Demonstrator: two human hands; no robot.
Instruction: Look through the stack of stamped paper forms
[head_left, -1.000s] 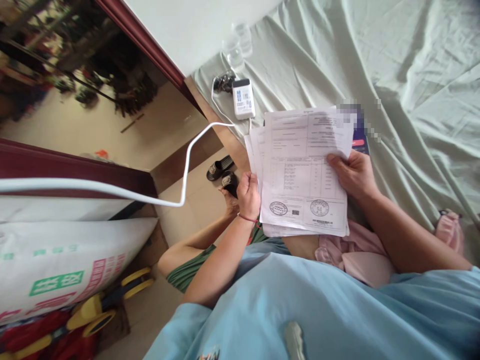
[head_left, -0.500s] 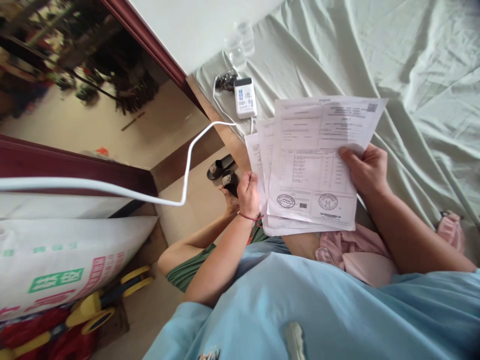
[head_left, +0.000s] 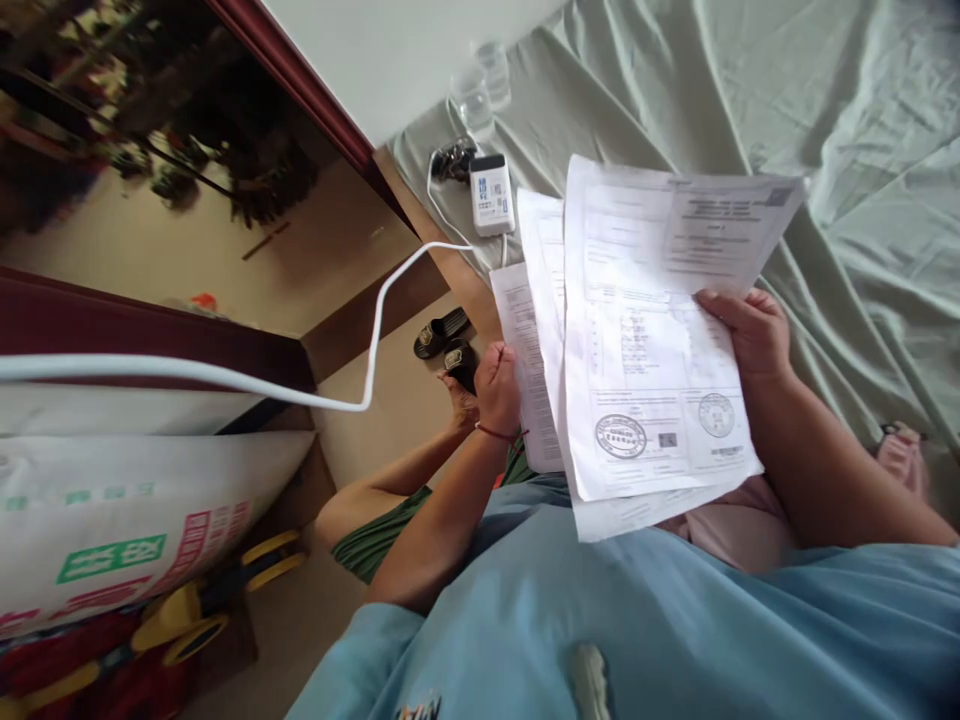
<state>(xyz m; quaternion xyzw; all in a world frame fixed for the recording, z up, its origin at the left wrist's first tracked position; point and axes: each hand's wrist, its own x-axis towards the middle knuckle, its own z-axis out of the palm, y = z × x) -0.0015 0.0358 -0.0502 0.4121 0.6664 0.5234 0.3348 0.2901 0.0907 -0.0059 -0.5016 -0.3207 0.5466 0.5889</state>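
Your left hand (head_left: 497,385) pinches the left edge of the back sheets (head_left: 525,360) over your lap. Top sheet (head_left: 645,330), stamped, fans out right of them, gripped by your right hand (head_left: 754,335). White power bank (head_left: 491,193) lies on the bedsheet (head_left: 825,100) beyond.

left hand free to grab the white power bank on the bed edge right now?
Probably not: the left hand grips the lower sheets, so it isn't free. The white power bank lies uncovered on the green bedsheet beyond the papers, apart from the hand.
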